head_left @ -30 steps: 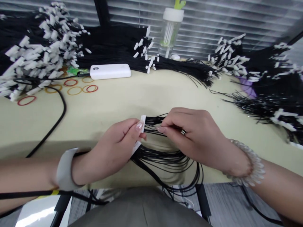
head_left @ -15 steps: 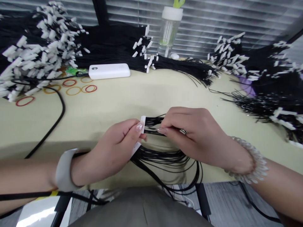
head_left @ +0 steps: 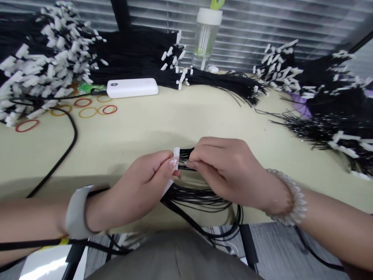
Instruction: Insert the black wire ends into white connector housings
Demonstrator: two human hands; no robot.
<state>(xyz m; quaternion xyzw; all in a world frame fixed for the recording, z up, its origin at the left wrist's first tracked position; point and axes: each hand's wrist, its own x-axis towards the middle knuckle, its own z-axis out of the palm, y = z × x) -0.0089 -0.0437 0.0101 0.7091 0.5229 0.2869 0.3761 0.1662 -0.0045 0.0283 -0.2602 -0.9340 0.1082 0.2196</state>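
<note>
My left hand pinches a white wire connector between thumb and fingers, its slotted top edge showing. Black wires run out of it to the right. Close beside it, my right hand is closed, thumb against forefinger, on a thin black wire near the connector's face. Whether the wire's tip sits inside the connector is too small to tell. Below my left hand a second white connector shows in part, with a looped bundle of black wires hanging from it over the table's front edge.
A white power bank with a black cable lies at the back left, near several rubber bands. Heaps of black wires with white connectors line the back and the right side. A clear bottle stands by the blinds.
My right hand has moved left, closer to the connector, shortening the visible stretch of wire. My left hand keeps its hold on the connector. The view has shifted slightly.
</note>
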